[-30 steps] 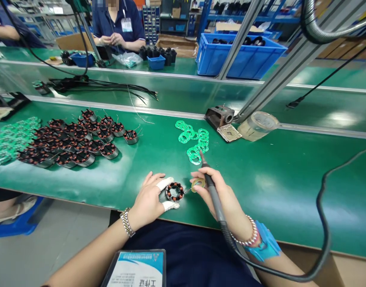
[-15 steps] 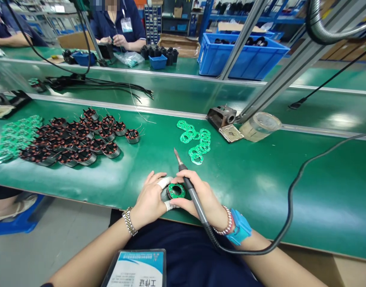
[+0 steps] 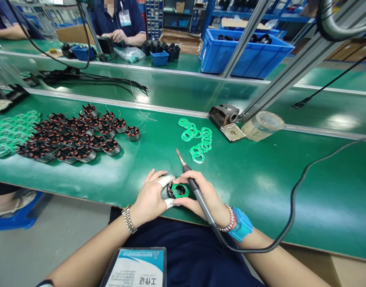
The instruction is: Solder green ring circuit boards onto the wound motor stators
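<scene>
My left hand (image 3: 151,195), with white wraps on thumb and index finger, grips a metal-rimmed coil ring (image 3: 171,189) near the table's front edge. My right hand (image 3: 202,193) has thumb and fingertips on a green ring-shaped board (image 3: 181,191), which lies over the coil ring, offset to the right so copper shows at the left. A soldering iron (image 3: 201,199) also rests in my right hand, its tip pointing up and away. Beyond my hands lies a chain of overlapping green ring boards (image 3: 205,139).
Many coil rings (image 3: 84,153) and a pile of green boards (image 3: 14,131) fill the left. A metal holder (image 3: 223,115) and a round tub (image 3: 263,125) stand at the back right. The iron's cable (image 3: 292,203) curves right. A person sits opposite.
The green board has shifted right relative to the coil ring, exposing the copper on its left side. My right hand has moved slightly right with it, still carrying the iron.
</scene>
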Motion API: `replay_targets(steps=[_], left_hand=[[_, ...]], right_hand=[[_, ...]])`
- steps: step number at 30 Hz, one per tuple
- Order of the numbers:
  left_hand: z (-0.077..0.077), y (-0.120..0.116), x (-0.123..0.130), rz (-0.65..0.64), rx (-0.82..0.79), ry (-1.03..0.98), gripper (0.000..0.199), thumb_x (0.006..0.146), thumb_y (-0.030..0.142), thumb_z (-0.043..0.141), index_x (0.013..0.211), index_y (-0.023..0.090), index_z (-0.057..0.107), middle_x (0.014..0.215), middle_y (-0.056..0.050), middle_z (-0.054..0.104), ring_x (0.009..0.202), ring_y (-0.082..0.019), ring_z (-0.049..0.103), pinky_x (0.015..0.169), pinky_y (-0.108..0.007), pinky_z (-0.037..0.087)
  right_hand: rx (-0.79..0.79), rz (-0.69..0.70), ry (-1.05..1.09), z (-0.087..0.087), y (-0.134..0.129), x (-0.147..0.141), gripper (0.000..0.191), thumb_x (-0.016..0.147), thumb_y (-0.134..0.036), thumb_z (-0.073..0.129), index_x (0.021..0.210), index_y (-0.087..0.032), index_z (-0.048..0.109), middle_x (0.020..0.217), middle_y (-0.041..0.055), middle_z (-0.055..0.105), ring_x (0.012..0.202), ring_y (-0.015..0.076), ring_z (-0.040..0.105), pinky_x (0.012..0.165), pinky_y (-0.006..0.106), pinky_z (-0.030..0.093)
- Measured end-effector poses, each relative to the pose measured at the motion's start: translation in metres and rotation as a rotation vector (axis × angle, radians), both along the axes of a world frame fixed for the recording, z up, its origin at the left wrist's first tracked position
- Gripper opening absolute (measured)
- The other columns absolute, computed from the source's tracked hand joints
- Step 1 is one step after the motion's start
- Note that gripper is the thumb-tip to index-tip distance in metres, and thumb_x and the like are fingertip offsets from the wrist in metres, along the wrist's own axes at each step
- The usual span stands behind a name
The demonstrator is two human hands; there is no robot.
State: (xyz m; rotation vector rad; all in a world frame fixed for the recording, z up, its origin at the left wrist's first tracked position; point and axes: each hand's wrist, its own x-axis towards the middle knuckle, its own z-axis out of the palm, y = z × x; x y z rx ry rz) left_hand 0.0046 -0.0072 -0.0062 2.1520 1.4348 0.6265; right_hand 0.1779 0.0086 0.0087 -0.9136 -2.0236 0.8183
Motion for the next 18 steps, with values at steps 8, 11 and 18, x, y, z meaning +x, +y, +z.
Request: replay_targets(steps=[8, 11, 18], left_hand=[[-0.0004, 0.0007, -0.0005, -0.002, -0.002, -0.013, 0.049, 0.066, 0.033, 0.067, 0.110, 0.019, 0.054, 0.112, -0.011, 0.060, 0.114, -0.028, 0.048, 0.103, -0.054, 0.026], [0.0002, 0.0006, 0.0001, 0.005, 0.004, -0.013, 0.048, 0.064, 0.030, 0.068, 0.109, 0.019, 0.055, 0.111, -0.011, 0.060, 0.113, -0.028, 0.048, 0.103, -0.053, 0.026], [0.0005, -0.0004, 0.0010, 0.012, 0.019, 0.024, 0.048, 0.065, 0.027, 0.067, 0.110, 0.016, 0.054, 0.111, -0.013, 0.060, 0.113, -0.026, 0.049, 0.105, -0.051, 0.026]], right_hand=[[0.052, 0.023, -0.033, -0.0024, -0.0009, 0.0013, 0.039, 0.074, -0.031, 0.066, 0.104, -0.024, 0.043, 0.094, 0.0046, 0.060, 0.089, 0.0195, 0.061, 0.078, 0.033, 0.051], [0.057, 0.031, -0.048, -0.0035, -0.0016, 0.0006, 0.035, 0.076, -0.029, 0.063, 0.105, -0.024, 0.043, 0.093, 0.0052, 0.059, 0.088, 0.0200, 0.060, 0.078, 0.034, 0.051], [0.093, -0.104, 0.006, -0.0102, -0.0076, -0.0080, 0.038, 0.077, -0.029, 0.062, 0.109, -0.025, 0.041, 0.096, 0.0054, 0.057, 0.089, 0.0205, 0.058, 0.078, 0.034, 0.050]])
